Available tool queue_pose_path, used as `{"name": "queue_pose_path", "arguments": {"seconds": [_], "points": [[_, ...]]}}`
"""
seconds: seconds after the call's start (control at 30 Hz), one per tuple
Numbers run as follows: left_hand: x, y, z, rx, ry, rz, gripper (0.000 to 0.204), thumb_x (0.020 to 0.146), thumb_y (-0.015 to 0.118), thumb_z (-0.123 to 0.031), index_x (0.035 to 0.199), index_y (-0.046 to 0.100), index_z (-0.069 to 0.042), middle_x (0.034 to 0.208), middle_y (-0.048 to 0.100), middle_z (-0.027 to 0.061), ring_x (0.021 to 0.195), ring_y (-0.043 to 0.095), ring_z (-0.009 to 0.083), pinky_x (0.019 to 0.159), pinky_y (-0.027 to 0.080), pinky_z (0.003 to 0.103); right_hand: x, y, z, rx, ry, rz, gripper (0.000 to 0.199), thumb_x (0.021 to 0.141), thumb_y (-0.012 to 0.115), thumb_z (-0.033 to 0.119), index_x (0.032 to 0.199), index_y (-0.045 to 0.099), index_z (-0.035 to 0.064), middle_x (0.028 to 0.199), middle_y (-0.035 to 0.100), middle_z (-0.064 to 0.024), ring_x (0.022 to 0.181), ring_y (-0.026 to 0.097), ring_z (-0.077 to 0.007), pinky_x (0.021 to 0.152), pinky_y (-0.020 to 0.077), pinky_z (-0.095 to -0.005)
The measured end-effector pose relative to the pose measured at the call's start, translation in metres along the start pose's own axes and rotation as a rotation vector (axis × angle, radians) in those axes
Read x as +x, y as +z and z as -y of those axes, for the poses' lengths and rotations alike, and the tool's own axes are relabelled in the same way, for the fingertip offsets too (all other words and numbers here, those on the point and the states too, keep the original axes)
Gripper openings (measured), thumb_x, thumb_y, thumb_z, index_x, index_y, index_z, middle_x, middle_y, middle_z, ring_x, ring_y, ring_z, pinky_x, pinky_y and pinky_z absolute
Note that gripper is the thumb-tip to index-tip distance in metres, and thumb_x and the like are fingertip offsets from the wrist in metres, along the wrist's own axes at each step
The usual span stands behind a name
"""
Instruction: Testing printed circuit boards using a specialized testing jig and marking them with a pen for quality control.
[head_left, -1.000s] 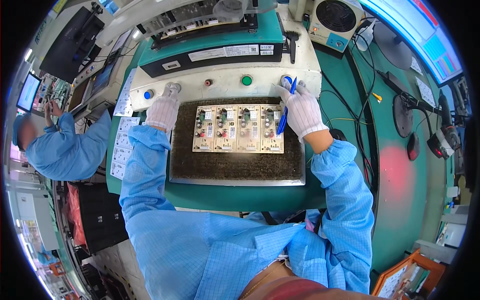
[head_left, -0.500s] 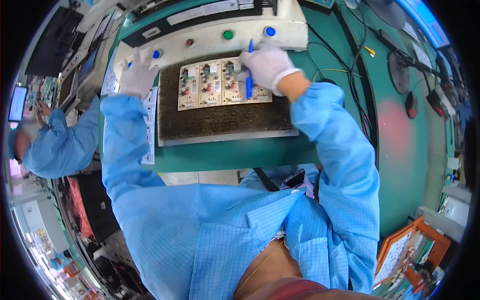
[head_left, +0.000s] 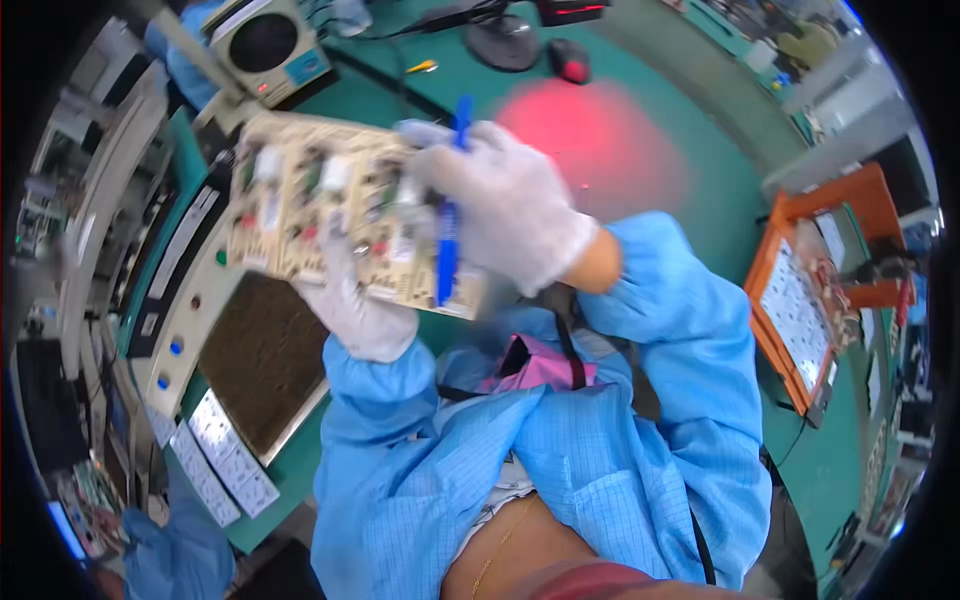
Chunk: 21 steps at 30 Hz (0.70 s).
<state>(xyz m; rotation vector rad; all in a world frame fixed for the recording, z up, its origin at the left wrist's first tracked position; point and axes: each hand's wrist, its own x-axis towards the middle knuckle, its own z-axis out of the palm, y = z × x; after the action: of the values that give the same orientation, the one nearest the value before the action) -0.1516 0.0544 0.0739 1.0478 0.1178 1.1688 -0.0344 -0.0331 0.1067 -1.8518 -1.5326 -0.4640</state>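
A cream circuit board panel [head_left: 280,235], with green, white and red components, is lifted off the bench and tilted. At its lower edge, my white-gloved left hand [head_left: 365,318] grips it, the thumb over the face and the other fingers hidden beneath. My right hand [head_left: 515,205], also gloved, is closed at the panel's right end. Between its fingers stands a blue pen [head_left: 447,255], pointing down across the board's face. Motion blurs the panel and fingertips. To the left, a dark brown mat [head_left: 255,355] lies bare in front of a white console [head_left: 205,290] with coloured buttons.
A red glow [head_left: 590,130] falls on the green bench beyond my right hand, near a black mouse [head_left: 568,62]. At right stands an orange frame [head_left: 765,330] with a printed sheet. Printed sheets [head_left: 232,450] lie beside the mat. A round-faced device [head_left: 265,45] is at upper left.
The panel has come up off the brown mat and moved right, now in both hands. My left hand has come from beside the console to the panel. The view has swung right.
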Motion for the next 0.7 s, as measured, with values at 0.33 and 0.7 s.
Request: {"name": "queue_pose_path", "arguments": {"seconds": [0.33,0.7], "points": [[0.011,0.102,0.139,-0.446,-0.633,0.313,0.059,0.074,0.044,0.006,0.131,0.032,-0.001,0.122,0.052,0.0208,0.107,0.059,0.0325,0.090,0.052,0.044,-0.210,-0.355,-0.076,-0.273,0.494,-0.751,0.032,0.096,0.039,0.013,0.121,0.049,-0.0046,0.133,0.044,-0.0254,0.119,0.050,-0.0298,0.105,0.0386,-0.0439],[-0.012,0.103,0.170,-0.162,-0.607,0.307,0.054,0.079,0.050,-0.002,0.129,0.030,0.000,0.118,0.056,0.0196,0.103,0.061,0.0288,0.087,0.053,0.039,-0.289,-0.374,-0.135,-0.873,0.164,-0.533,0.036,0.096,0.048,0.018,0.123,0.047,-0.0057,0.127,0.051,-0.0207,0.112,0.053,-0.0308,0.094,0.0428,-0.0387]]}}
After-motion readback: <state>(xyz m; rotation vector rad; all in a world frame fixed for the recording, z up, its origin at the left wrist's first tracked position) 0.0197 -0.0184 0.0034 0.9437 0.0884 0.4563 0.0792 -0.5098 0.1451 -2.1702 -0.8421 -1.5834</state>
